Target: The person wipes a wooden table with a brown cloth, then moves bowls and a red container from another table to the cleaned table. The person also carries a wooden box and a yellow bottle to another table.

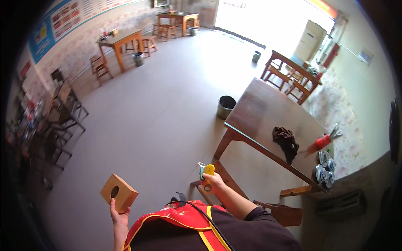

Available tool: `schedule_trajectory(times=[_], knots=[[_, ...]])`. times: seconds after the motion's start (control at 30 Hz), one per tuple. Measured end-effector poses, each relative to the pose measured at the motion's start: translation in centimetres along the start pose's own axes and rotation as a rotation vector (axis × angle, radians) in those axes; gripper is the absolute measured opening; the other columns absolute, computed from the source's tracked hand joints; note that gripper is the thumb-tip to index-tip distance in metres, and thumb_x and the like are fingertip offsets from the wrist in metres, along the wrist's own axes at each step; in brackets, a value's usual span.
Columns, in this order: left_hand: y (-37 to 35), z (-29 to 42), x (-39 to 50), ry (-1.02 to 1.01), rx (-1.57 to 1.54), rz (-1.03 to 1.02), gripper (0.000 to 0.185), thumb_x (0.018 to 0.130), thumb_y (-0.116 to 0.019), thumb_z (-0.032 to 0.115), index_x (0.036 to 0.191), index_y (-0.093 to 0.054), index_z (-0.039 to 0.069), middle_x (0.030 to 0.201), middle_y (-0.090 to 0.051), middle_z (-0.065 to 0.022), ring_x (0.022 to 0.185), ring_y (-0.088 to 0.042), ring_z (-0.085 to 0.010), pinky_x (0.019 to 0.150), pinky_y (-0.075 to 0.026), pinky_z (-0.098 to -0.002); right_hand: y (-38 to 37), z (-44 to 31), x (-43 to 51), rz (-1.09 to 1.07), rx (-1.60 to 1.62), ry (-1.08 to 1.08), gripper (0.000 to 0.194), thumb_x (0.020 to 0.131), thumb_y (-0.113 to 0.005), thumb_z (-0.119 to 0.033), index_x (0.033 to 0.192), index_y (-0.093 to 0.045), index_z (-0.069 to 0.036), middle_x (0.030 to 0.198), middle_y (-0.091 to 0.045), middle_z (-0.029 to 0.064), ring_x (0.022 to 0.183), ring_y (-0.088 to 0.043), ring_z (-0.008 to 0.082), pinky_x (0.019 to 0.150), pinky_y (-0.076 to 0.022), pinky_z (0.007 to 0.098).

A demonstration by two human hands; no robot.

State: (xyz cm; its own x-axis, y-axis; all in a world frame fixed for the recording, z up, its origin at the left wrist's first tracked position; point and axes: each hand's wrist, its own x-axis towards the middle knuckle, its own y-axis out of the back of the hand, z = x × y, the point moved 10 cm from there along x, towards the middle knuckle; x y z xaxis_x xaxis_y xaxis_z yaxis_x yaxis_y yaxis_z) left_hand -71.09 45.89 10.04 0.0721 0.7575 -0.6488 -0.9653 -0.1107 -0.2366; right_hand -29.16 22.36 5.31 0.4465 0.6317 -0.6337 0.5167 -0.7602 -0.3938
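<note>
A light wooden tissue box (121,192) with an oval opening is held from below and the side by my left hand (120,216). My right hand (214,182) grips a yellow-handled tool (209,169), which looks like a bottle opener, together with a green-handled opener (202,171) with a metal head. To the right, a dark crumpled cloth (286,142) lies on the glass-topped wooden table (260,103). Near the wall end of that table are a red utensil holder (322,142) with metal utensils and several glass or ceramic vessels (325,169).
Wooden stools (227,178) stand close by my right arm, under the table's near side. A dark bin (226,106) is beside the table. Another table and a bench (290,73) stand beyond. More tables (122,39) line the left wall, with dark chairs (64,116) at far left.
</note>
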Motion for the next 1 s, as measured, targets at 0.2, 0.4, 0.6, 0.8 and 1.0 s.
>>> schedule_trajectory(times=[0.2, 0.4, 0.6, 0.8, 1.0], knots=[[-18.8, 7.4, 10.0, -0.021, 0.175, -0.292, 0.065, 0.078, -0.07, 0.056, 0.127, -0.05, 0.017, 0.116, -0.056, -0.0024, 0.099, -0.056, -0.0185, 0.071, -0.051, -0.0312, 0.5, -4.6, 4.5, 0.215, 0.073, 0.106, 0.009, 0.09, -0.06, -0.011, 0.091, -0.057, -0.003, 0.079, -0.063, 0.0104, 0.064, -0.062, 0.0198, 0.059, -0.051, 0.0339], [-33.7, 10.2, 15.4, -0.028, 0.248, -0.462, 0.063, 0.077, -0.071, 0.055, 0.123, -0.052, 0.018, 0.114, -0.058, -0.0019, 0.098, -0.057, -0.0178, 0.077, -0.051, -0.0334, 2.2, -8.7, 13.1, 0.374, 0.08, 0.067, 0.01, 0.09, -0.061, -0.012, 0.091, -0.056, -0.003, 0.076, -0.063, 0.0094, 0.064, -0.063, 0.0219, 0.06, -0.0525, 0.0353], [-38.8, 12.0, 22.5, 0.013, 0.286, -0.311, 0.058, 0.077, -0.071, 0.049, 0.123, -0.05, 0.021, 0.115, -0.056, -0.0033, 0.101, -0.056, -0.0223, 0.075, -0.052, -0.0381, 1.4, -18.8, 25.4, 0.292, 0.177, 0.196, 0.024, 0.087, -0.055, -0.006, 0.111, -0.054, -0.003, 0.084, -0.062, 0.0105, 0.059, -0.06, 0.0217, 0.055, -0.0515, 0.0336], [-41.8, 14.1, 28.6, 0.073, 0.197, -0.177, 0.056, 0.08, -0.068, 0.048, 0.124, -0.048, 0.02, 0.117, -0.055, -0.0051, 0.105, -0.054, -0.0219, 0.073, -0.052, -0.0374, -3.2, -29.7, 33.7, 0.119, 0.216, 0.185, 0.035, 0.085, -0.052, -0.002, 0.119, -0.048, -0.007, 0.092, -0.06, 0.0129, 0.066, -0.058, 0.0202, 0.057, -0.05, 0.0339], [-53.5, 17.6, 37.4, 0.032, 0.331, -0.17, 0.058, 0.08, -0.068, 0.047, 0.126, -0.047, 0.018, 0.119, -0.055, -0.0041, 0.107, -0.054, -0.021, 0.075, -0.053, -0.0382, -2.9, -36.4, 43.0, 0.122, 0.324, 0.205, 0.038, 0.085, -0.058, -0.007, 0.12, -0.047, -0.01, 0.092, -0.063, 0.0097, 0.067, -0.058, 0.0181, 0.055, -0.0474, 0.0302]])
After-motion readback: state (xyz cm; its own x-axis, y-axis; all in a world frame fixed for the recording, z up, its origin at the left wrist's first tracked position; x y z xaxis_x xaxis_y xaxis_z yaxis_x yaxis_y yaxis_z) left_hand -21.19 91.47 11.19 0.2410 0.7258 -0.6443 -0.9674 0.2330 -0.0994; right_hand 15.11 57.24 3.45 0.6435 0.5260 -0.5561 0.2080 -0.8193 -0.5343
